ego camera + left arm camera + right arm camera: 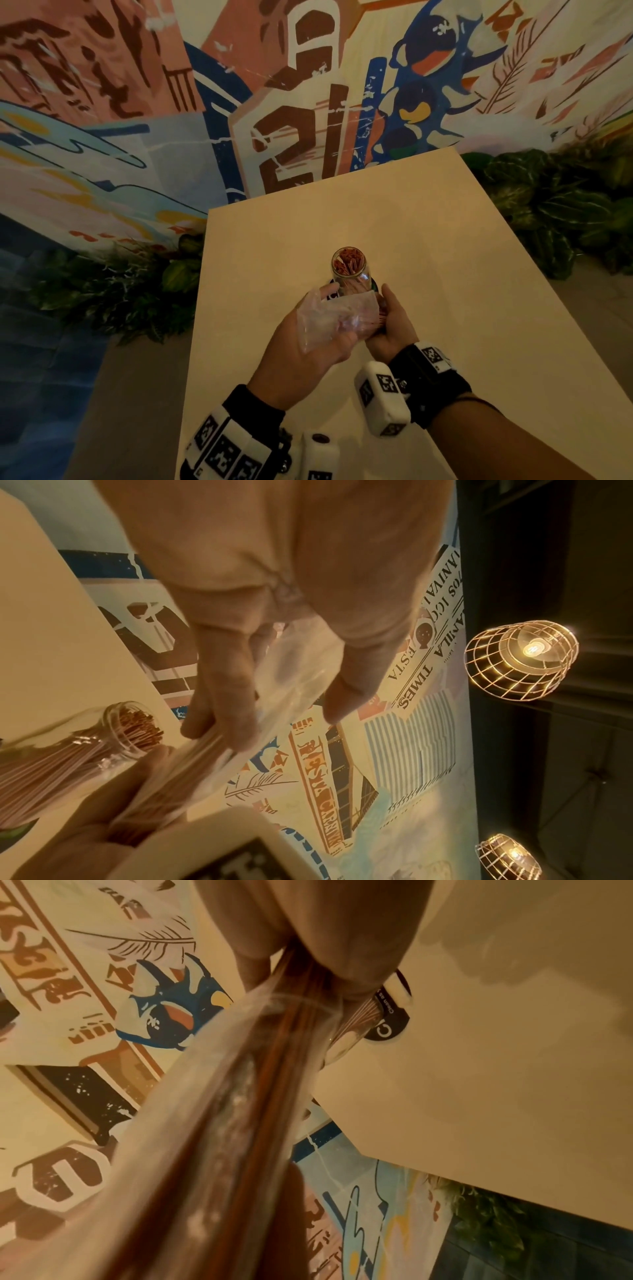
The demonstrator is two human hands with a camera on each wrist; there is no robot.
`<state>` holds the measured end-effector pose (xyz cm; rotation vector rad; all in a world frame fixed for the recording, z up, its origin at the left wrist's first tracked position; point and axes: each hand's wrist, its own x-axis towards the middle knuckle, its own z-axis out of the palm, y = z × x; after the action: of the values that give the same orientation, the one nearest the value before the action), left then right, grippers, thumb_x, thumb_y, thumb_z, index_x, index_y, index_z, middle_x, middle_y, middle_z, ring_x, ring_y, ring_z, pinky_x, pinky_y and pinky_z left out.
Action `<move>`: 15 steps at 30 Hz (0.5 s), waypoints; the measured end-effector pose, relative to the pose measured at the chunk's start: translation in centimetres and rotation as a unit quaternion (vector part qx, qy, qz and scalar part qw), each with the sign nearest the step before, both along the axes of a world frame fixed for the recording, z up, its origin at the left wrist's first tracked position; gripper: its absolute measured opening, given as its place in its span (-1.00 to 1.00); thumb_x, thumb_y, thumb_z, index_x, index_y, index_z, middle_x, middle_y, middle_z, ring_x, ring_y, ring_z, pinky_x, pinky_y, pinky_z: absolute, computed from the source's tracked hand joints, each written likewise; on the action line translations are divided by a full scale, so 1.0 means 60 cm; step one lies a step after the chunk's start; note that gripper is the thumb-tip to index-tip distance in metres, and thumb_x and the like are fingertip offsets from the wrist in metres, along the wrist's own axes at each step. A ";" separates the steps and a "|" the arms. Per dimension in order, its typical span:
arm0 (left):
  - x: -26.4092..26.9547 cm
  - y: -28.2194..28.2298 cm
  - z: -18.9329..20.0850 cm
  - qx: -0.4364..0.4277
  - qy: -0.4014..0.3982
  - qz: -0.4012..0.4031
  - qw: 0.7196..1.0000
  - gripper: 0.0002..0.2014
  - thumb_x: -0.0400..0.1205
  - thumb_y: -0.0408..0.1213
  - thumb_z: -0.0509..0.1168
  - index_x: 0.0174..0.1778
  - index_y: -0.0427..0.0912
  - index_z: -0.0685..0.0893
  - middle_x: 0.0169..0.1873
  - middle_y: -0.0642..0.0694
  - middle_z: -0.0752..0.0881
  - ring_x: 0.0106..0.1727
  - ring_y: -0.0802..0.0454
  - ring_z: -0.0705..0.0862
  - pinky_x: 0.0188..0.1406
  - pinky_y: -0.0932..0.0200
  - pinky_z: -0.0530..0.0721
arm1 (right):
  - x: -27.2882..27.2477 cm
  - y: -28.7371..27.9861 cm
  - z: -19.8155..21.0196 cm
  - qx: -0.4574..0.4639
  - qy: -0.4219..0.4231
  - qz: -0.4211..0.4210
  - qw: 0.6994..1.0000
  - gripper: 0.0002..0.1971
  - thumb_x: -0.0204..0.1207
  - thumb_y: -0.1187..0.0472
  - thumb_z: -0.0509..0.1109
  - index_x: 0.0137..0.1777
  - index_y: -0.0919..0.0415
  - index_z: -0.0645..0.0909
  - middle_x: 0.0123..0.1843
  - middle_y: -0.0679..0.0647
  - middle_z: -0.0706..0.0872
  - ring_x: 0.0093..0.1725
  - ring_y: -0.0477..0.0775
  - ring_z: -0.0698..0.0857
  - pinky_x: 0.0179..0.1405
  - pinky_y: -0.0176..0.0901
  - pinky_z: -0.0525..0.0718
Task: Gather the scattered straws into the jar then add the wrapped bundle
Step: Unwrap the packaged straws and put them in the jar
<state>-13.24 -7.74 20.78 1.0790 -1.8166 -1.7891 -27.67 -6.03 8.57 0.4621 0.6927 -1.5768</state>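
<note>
Pale, cream-coloured board makes up the table (428,257), which fills the lower middle of the head view, with a painted wall (137,102) across the top and leafy plants (565,212) at the right edge. Two caged lamps (520,658) glow at the right of the left wrist view. Near the centre of the head view a glass jar (349,274) stands on a dark round coaster (390,1018), packed with reddish straws (347,262). Just below the jar the left hand (318,346) pinches the clear plastic wrapper (337,317) between its thumb and pressed-together fingers (219,691). The right hand (390,325), lower right of the jar, has its fingers curled round the bundle (219,1137) of straws, whose other end sits in that wrapper.
</note>
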 end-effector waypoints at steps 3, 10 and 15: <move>0.001 -0.006 0.007 -0.051 -0.028 -0.035 0.998 -0.54 0.45 -0.42 0.44 0.22 0.09 0.62 0.09 0.07 0.78 0.11 0.17 0.75 0.03 0.19 0.75 | 0.003 -0.010 -0.021 -0.017 0.021 0.025 0.999 0.07 -0.11 -0.14 0.72 0.43 0.28 0.45 0.38 0.31 0.58 0.38 0.30 0.55 0.39 0.28 0.51; 0.011 -0.005 0.001 -0.029 -0.030 -0.030 0.999 -0.62 0.46 -0.50 0.40 0.11 0.02 0.67 -0.04 0.07 0.81 -0.01 0.19 0.77 -0.06 0.22 0.76 | -0.001 -0.008 -0.030 0.060 0.030 0.018 0.998 -0.33 0.54 -0.17 0.19 0.42 0.39 0.42 0.41 0.37 0.53 0.42 0.37 0.50 0.37 0.29 0.49; 0.016 -0.009 -0.016 0.048 0.015 0.041 0.998 -0.68 0.41 -0.48 0.36 -0.04 0.01 0.76 -0.06 0.07 0.83 0.03 0.05 0.80 -0.09 0.19 0.76 | -0.023 -0.002 -0.047 0.169 0.057 -0.058 0.982 -0.64 0.53 0.01 0.33 -0.37 0.27 0.51 -0.49 0.13 0.68 -0.48 0.06 0.68 -0.52 -0.14 0.73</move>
<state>-12.28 -8.30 19.80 1.1393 -1.6610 -1.8494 -29.05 -6.13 5.76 0.6756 1.0459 -1.6088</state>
